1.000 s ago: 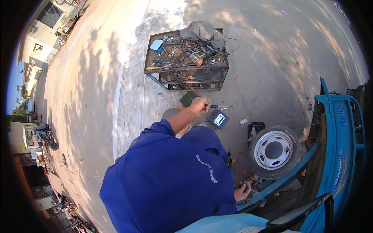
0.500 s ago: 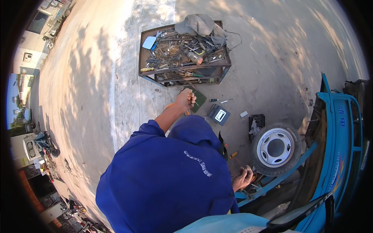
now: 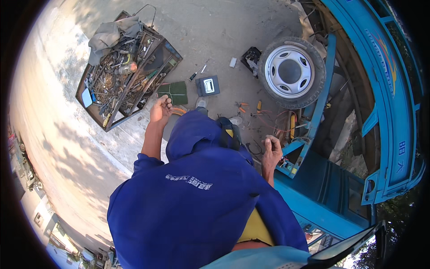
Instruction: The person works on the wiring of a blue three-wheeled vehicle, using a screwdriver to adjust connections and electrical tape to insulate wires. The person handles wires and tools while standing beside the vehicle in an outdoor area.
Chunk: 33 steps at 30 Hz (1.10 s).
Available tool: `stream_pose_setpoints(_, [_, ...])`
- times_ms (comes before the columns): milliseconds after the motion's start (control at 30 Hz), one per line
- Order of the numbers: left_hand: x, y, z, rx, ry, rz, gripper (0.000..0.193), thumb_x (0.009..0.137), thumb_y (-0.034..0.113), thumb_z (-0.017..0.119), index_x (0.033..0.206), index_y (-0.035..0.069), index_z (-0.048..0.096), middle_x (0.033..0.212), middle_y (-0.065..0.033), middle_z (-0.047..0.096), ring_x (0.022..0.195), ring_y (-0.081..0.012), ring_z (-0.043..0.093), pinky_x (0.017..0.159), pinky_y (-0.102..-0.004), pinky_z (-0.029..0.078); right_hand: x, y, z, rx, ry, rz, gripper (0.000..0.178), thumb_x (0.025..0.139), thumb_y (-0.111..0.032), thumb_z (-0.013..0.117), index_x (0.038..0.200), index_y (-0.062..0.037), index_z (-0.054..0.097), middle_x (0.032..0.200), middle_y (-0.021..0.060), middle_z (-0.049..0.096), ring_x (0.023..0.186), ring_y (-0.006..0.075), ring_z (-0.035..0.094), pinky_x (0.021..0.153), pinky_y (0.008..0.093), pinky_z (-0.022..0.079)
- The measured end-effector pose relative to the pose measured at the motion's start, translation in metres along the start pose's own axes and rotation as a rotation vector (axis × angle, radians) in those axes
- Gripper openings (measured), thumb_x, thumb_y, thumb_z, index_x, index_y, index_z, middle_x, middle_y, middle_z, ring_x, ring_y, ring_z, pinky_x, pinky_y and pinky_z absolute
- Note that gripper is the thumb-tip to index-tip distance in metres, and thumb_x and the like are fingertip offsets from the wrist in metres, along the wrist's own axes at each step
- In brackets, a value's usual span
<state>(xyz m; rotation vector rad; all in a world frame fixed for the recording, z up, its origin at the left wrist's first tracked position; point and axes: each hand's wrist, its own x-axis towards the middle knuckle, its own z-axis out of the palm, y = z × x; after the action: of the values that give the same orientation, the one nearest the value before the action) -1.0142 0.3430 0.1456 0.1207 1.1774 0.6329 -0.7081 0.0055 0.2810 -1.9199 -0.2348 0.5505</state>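
Observation:
My left hand [image 3: 161,110] is raised beside the tool cart, its fingers curled together near a thin pale strand. That strand lies across a green pad [image 3: 179,92], and whether my fingers grip it is too small to tell. An orange hose or cable [image 3: 179,110] shows just past this hand. My right hand [image 3: 271,151] is closed, thumb against curled fingers, beside the blue vehicle frame [image 3: 320,103]. Anything inside it is hidden. Just beyond lie loose wires [image 3: 277,120] and a yellow-and-black object [image 3: 293,126]. A yellow-handled tool [image 3: 259,106] rests on the ground.
A metal tool cart [image 3: 157,45] full of tools and small parts, with a grey cloth [image 3: 105,39], stands at far left. A dark box [image 3: 214,83] and a screwdriver [image 3: 193,76] are on the concrete. A wheel [image 3: 290,71] sits at right against a blue vehicle [image 3: 380,89].
My view has turned right, so the cart now appears farther left and more of the vehicle shows. My right hand has come up beside the frame. My left hand stays near the green pad.

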Motion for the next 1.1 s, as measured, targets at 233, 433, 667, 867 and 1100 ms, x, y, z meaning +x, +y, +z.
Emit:
stream_pose_setpoints(233, [0.008, -0.04, 0.089, 0.199, -0.183, -0.067, 0.015, 0.097, 0.006, 0.053, 0.107, 0.008, 0.063, 0.093, -0.0016, 0.062, 0.079, -0.013, 0.056, 0.074, -0.0301, 0.049, -0.003, 0.013, -0.048, 0.033, 0.129, 0.033, 0.014, 0.101, -0.012, 0.069, 0.109, -0.0015, 0.071, 0.095, 0.0039, 0.07, 0.085, 0.0127, 0.066, 0.077, 0.0278, 0.052])
stream_pose_setpoints(433, [-0.004, -0.06, 0.134, 0.338, -0.205, 0.028, 0.013, 0.096, 0.004, 0.055, 0.105, 0.005, 0.065, 0.087, -0.0028, 0.064, 0.076, -0.0129, 0.059, 0.07, -0.0297, 0.05, 0.02, 0.037, -0.081, 0.037, 0.088, 0.07, 0.015, 0.101, -0.015, 0.069, 0.109, -0.0015, 0.072, 0.09, 0.0036, 0.07, 0.081, 0.011, 0.064, 0.076, 0.028, 0.052])
stream_pose_setpoints(667, [0.037, 0.016, 0.14, 1.246, -0.03, 0.622, 0.024, 0.092, 0.018, 0.065, 0.109, 0.001, 0.065, 0.098, -0.01, 0.067, 0.094, -0.0288, 0.064, 0.088, -0.0394, 0.052, 0.077, 0.014, -0.058, 0.025, 0.04, 0.107, 0.02, 0.102, -0.016, 0.068, 0.111, 0.0012, 0.071, 0.093, 0.005, 0.07, 0.084, 0.0108, 0.065, 0.076, 0.0249, 0.054])
stream_pose_setpoints(867, [0.135, 0.119, 0.153, 1.779, 0.036, 1.419, 0.039, 0.089, 0.024, 0.071, 0.12, 0.003, 0.062, 0.132, -0.0174, 0.058, 0.127, -0.0375, 0.053, 0.106, -0.0488, 0.045, 0.103, -0.02, -0.001, -0.183, -0.081, 0.182, 0.022, 0.098, -0.014, 0.069, 0.115, 0.0011, 0.071, 0.095, 0.0061, 0.071, 0.088, 0.0126, 0.067, 0.081, 0.0273, 0.053])
stream_pose_setpoints(1100, [0.232, 0.161, 0.151, 2.103, 0.032, 1.273, 0.045, 0.088, 0.028, 0.071, 0.125, 0.002, 0.062, 0.136, -0.0177, 0.058, 0.138, -0.0377, 0.047, 0.119, -0.0508, 0.034, 0.146, -0.056, 0.066, -0.365, -0.253, 0.17, 0.025, 0.095, -0.009, 0.07, 0.118, -0.0005, 0.07, 0.103, 0.0069, 0.07, 0.091, 0.0123, 0.066, 0.083, 0.0286, 0.054])
